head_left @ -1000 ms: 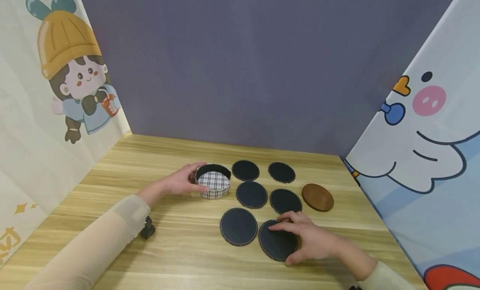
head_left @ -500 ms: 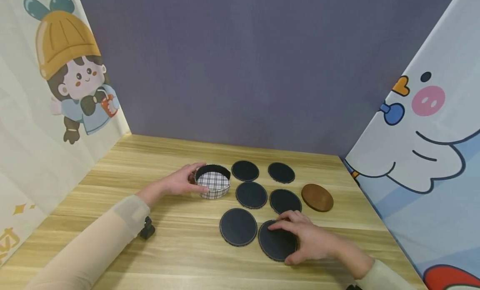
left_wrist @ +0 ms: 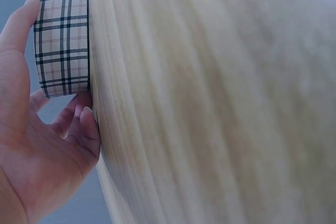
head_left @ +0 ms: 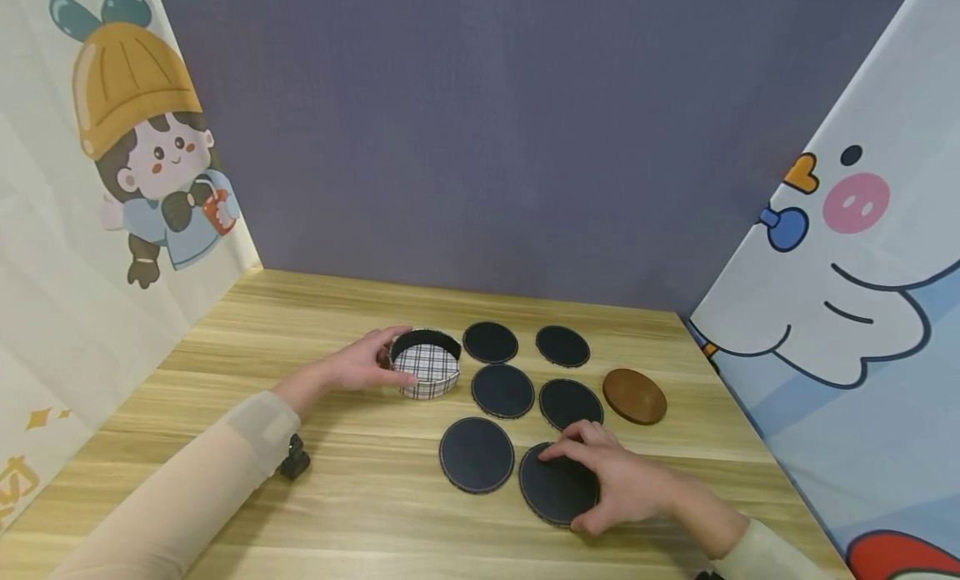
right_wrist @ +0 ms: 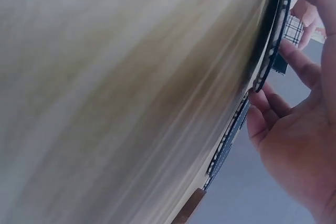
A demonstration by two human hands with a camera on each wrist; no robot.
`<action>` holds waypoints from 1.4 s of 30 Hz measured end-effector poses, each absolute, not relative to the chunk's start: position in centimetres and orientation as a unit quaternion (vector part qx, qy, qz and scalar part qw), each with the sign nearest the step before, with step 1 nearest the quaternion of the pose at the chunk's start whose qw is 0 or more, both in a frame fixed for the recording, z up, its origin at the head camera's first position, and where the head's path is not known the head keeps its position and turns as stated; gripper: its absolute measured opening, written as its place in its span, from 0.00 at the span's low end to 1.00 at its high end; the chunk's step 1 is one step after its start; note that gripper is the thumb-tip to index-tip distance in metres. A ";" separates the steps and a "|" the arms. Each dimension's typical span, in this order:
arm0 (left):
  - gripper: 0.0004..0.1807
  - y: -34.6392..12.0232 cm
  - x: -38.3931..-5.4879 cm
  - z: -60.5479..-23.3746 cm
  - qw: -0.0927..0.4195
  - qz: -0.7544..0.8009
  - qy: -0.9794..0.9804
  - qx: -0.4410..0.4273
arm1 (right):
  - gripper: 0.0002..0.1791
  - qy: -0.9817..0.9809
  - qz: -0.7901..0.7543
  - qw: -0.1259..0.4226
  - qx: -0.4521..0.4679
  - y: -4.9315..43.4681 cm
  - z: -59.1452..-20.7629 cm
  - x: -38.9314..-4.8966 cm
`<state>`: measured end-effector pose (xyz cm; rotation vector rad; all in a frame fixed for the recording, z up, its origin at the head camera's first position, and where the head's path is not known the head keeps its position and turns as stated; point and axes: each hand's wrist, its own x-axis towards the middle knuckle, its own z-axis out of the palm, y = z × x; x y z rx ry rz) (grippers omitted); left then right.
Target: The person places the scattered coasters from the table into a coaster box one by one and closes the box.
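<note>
A round plaid coaster holder (head_left: pixel 426 362) with a dark inner wall stands at the middle left of the table. My left hand (head_left: pixel 371 362) holds it from the left, thumb at the near side and fingers behind. In the left wrist view its checked outer wall (left_wrist: pixel 62 35) shows upright on the table. At the front, my right hand (head_left: pixel 618 476) grips a black round coaster (head_left: pixel 551 484) by its edge, thumb at the near rim and fingers on the far part. The right wrist view shows that coaster's checked edge (right_wrist: pixel 274 40) tilted up from the wood.
Several other black coasters lie flat, among them one (head_left: pixel 476 455) left of the gripped coaster and one (head_left: pixel 572 403) just beyond it. A brown disc (head_left: pixel 634 396) lies at the right. Printed panels stand at both sides, with a grey wall (head_left: pixel 465 130) behind the wooden table (head_left: pixel 360 513).
The coaster under my right hand has shifted slightly toward the hand and come up a little. My left hand and the coaster holder have stayed in place.
</note>
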<state>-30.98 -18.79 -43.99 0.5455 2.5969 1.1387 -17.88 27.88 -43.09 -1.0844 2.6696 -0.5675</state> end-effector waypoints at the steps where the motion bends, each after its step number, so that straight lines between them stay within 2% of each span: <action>1: 0.63 -18.8 -31.0 -44.0 0.127 0.390 0.892 0.188 | 0.47 0.904 -0.194 0.098 -0.368 27.9 -43.1 -17.9; 17: 0.63 -18.8 -30.8 -43.9 0.123 0.385 0.895 0.188 | 0.47 0.909 -0.223 0.017 -0.353 28.2 -43.3 -19.0; 42: 0.63 -18.9 -31.0 -44.0 0.124 0.387 0.894 0.192 | 0.45 0.925 -0.232 -0.014 -0.299 26.3 -42.7 -22.9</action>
